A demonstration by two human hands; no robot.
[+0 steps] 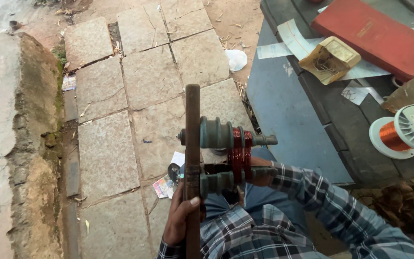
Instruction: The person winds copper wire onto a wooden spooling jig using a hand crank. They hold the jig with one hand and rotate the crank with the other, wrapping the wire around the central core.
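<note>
Head camera, looking down, shows us our left hand [180, 218] nearest the lens, wrapped around a dark wooden bar [192, 144] with the thumb pressed across its front. That bar stands upright in the picture, its long axis running from our lap away toward the paving.

Just beyond the thumb, a grey-green winding former [221, 158] sticks out from the bar to the right, its two stepped spindles lying crosswise to the bar. Reddish copper wire coils [239, 156] loop around both spindles, so the coils lie up and to the right of the left hand. Our right hand [259, 175] comes in from the right in a plaid sleeve and sits behind the lower spindle, right against the coils, so it is the nearer hand to them. Its fingers are mostly hidden by the former, and we cannot tell whether they pinch the wire or only rest there.

Farther right, a spool of copper wire [401, 134] lies on a dark bench [283, 110], with a red book [374, 36] and a small open carton [330, 60] behind it. Stone paving [135, 91] stretches away on the left.
</note>
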